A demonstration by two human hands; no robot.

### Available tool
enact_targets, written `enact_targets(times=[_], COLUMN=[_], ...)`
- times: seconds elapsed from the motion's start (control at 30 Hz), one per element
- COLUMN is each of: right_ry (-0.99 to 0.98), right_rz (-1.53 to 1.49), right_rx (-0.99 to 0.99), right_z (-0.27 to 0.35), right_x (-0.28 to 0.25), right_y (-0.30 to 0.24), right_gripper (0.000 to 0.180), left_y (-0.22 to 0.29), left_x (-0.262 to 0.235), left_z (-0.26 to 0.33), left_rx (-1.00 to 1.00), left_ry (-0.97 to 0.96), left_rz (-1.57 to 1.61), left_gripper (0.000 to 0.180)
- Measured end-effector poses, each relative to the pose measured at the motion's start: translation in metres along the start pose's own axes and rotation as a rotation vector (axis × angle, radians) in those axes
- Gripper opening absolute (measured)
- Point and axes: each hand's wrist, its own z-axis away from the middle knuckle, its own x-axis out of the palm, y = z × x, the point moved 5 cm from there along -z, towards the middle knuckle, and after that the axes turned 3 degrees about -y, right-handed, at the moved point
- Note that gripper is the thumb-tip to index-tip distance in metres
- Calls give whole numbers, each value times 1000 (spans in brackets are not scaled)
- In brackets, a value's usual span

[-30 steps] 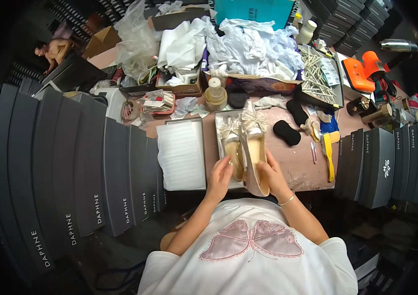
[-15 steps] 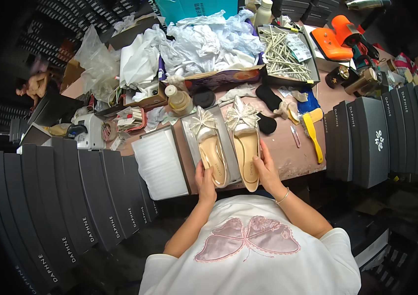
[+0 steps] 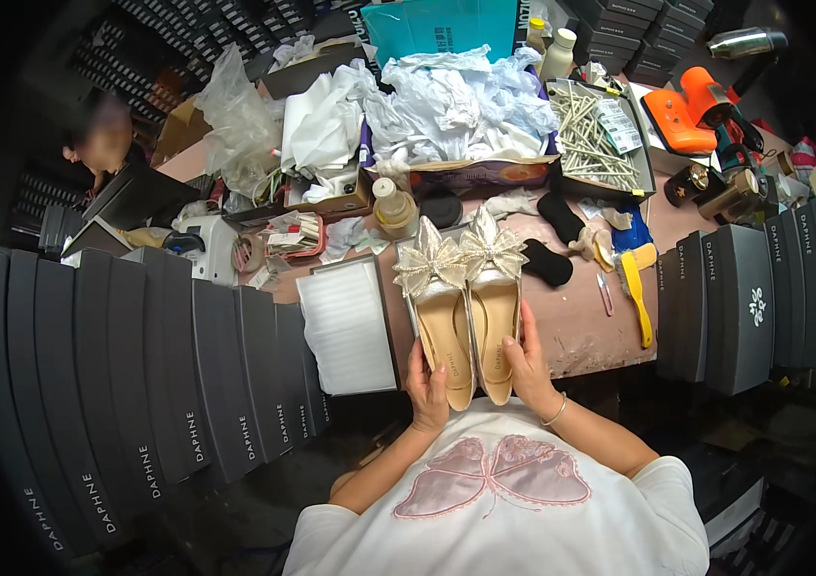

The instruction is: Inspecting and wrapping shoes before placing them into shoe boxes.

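Note:
Two pale gold pointed flat shoes, each with a large jewelled bow at the toe, are held side by side with their toes away from me. My left hand [image 3: 427,389] grips the left shoe [image 3: 442,331] near its heel, thumb on the insole. Around the heel part of the right shoe [image 3: 499,326] closes my right hand [image 3: 530,365], its thumb also inside. The shoes touch each other along their inner sides. Beneath them is a grey shoe box, mostly hidden. Left of it, an open box part holds white wrapping sheet [image 3: 348,326].
Stacks of dark shoe boxes flank me at left [image 3: 168,374] and right [image 3: 739,298]. A yellow brush [image 3: 635,298] and a small knife [image 3: 605,293] lie right of the shoes. Behind stand a glue bottle [image 3: 393,208], a carton of crumpled paper [image 3: 466,173] and a tray of sticks [image 3: 600,144].
Both hands have brought the shoes together and nearer to me; before, there was a gap between them. The view has shifted, and a person at the far left has moved.

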Motion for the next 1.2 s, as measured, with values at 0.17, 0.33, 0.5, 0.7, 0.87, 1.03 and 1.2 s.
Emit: enact_targets(times=[0.17,0.33,0.5,0.7,0.87,1.03,1.2], right_ry=[21,58,95,-42,-311,-111,-113], right_rz=[57,94,21,736,166,106,71], right_rx=[-26,-23,117,422,232,331,438], right_z=[2,8,18,8,-5,6,39], right_x=[2,-3,-28,-108,-16,-31,-79], right_y=[0,5,32,137,21,20,10], right_gripper=[63,64,62,61,81,66,57], left_y=[-3,-9,-11,-19,-1,4,-73], left_x=[-1,2,-4,-13,8,28,-9], left_z=[0,0,-5,-8,-8,-39,-170], left_rx=[-8,2,-67,-73,86,268,-7], left_ry=[-30,-72,-31,44,-132,-529,-317], left_rz=[-16,-17,54,2,-336,-498,-733], left_gripper=[58,58,54,54,59,49,50])
